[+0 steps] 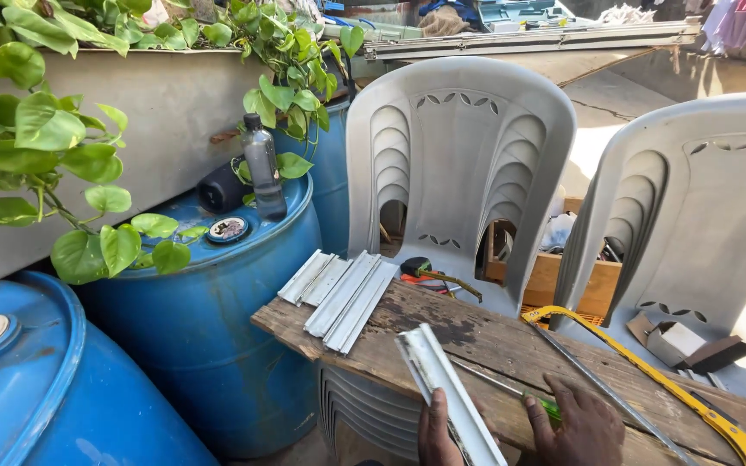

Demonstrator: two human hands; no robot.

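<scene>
A plank desk [477, 336] lies across two plastic chairs [459, 164] — cut channel strips [343, 298] on its far-left end, a hacksaw [649, 371] along its right. At the near edge, the left hand [438, 431] holds a channel strip [451, 388], the right hand [584, 427] just beside. Two drums [209, 319] stand left, a bottle [262, 168] on the farther one.

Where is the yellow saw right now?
In the head view, the yellow hacksaw lies on the right end of the wooden plank, just right of the right hand.
</scene>
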